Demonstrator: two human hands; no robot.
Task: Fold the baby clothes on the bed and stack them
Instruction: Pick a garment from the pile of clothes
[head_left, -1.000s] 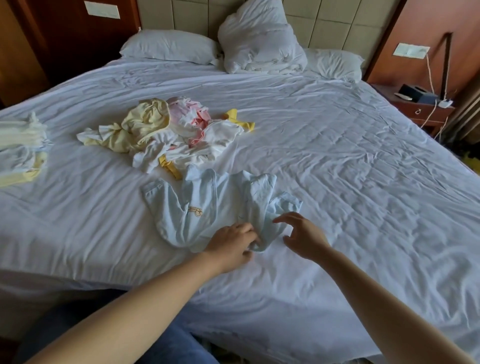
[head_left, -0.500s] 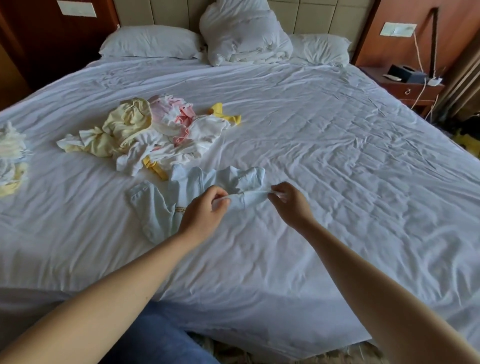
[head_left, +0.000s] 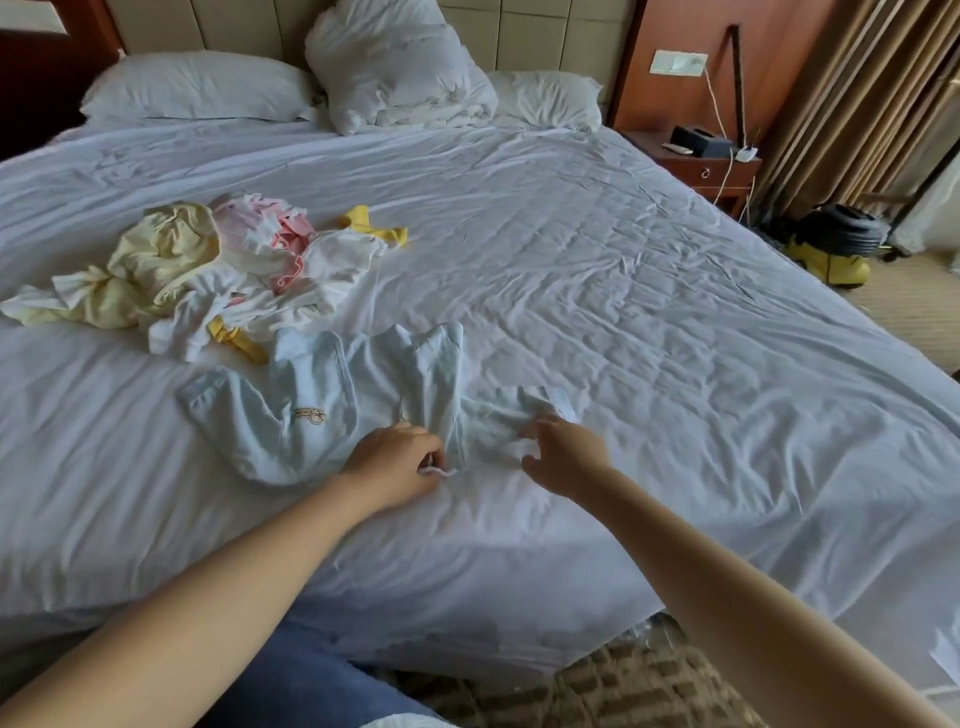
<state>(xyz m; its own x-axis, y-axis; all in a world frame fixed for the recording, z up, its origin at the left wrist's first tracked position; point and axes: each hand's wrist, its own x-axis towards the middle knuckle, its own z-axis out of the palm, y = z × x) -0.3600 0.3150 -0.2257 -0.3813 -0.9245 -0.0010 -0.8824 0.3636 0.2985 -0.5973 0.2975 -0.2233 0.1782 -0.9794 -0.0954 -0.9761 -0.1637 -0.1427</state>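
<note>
Not much of me on show tbh: two bare forearms, left arm (head_left: 208, 597) and right arm (head_left: 753, 613), running up to my left hand (head_left: 395, 462) and right hand (head_left: 563, 452). Down at the bottom edge there's my leg in jeans (head_left: 311, 680), plain mid-blue denim.

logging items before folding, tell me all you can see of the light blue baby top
The light blue baby top lies spread open and wrinkled on the white sheet, beside the unfolded pile. Soft thin cloth, small embroidered motif on one front panel, one sleeve out to each side. The left hand pinches its white tie cord; the right hand grips the sleeve nearest it.
</note>
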